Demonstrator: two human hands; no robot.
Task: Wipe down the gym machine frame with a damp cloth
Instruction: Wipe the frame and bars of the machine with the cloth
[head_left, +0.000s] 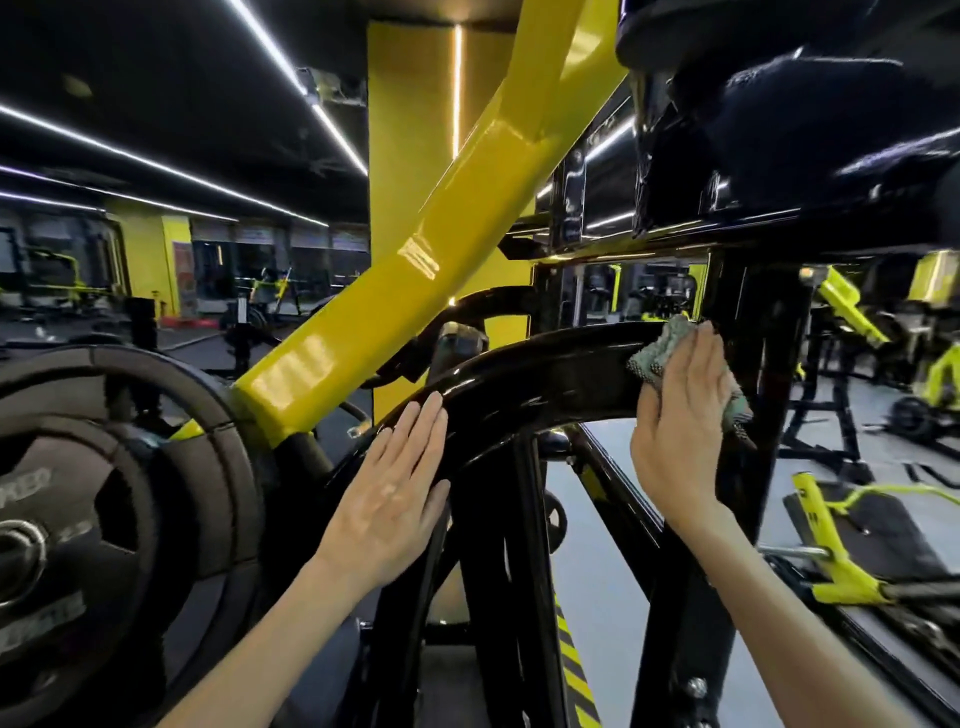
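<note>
cloth (657, 351) mostly hidden under right hand (680, 415) | left hand (395, 493) flat on frame (545, 374)

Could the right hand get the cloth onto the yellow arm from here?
Probably yes. The right hand presses the cloth on the black curved bar; the yellow arm crosses behind it to the left, open space between. The left hand rests lower, out of the path.

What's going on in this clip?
A person is wiping a gym machine. The right hand presses a teal cloth flat against the black curved frame bar at its right end. The left hand rests flat on the same bar lower down, beside the yellow arm and a weight plate.
</note>
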